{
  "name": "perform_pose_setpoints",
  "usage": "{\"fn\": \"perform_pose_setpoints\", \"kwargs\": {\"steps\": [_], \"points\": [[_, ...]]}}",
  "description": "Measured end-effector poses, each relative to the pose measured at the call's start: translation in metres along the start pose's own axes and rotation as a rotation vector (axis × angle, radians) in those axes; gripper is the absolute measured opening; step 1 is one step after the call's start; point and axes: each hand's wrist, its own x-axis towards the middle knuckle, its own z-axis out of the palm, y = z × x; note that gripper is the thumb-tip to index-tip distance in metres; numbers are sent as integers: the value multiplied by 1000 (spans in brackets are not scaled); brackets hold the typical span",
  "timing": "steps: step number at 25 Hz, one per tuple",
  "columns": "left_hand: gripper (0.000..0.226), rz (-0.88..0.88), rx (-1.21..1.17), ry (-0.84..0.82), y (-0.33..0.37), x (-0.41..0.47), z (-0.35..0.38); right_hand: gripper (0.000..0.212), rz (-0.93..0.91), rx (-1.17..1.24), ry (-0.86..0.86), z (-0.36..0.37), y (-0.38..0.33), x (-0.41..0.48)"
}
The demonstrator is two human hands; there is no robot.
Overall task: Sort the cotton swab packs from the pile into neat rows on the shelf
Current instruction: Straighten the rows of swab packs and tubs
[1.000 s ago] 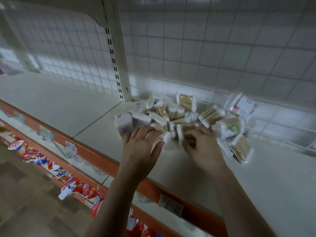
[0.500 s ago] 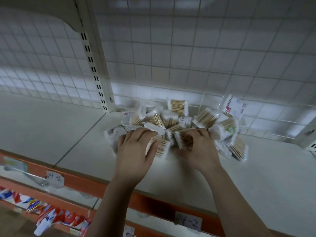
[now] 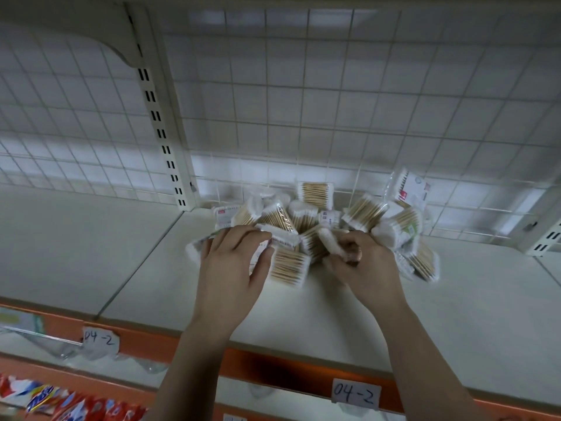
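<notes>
A loose pile of cotton swab packs, clear bags of wooden sticks with white tips, lies against the wire grid back of the white shelf. My left hand rests flat on packs at the pile's front left, fingers straight, covering a pack underneath. Beside its thumb lies one flat pack. My right hand has its fingers curled round a single pack at the pile's front middle, lifting its white end.
A slotted white upright stands left of the pile. The orange shelf edge carries paper tags reading 04-2. Red snack packets fill a lower shelf at the bottom left. A shelf bracket sits at the far right.
The camera has turned right and closer to the shelf. My right hand has curled tighter and raised one pack from the pile. My left hand has stayed spread on the packs.
</notes>
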Motion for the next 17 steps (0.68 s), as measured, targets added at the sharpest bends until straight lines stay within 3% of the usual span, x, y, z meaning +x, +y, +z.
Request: {"fn": "perform_pose_setpoints", "kwargs": {"steps": [11,17], "points": [[35,-64,120,-140,-32,14,8,23,-133,117,251,-17,-10,-8],[37,-39,216,-222,-37,26,13,16,-42,155,298,-18,-16,-22]]}}
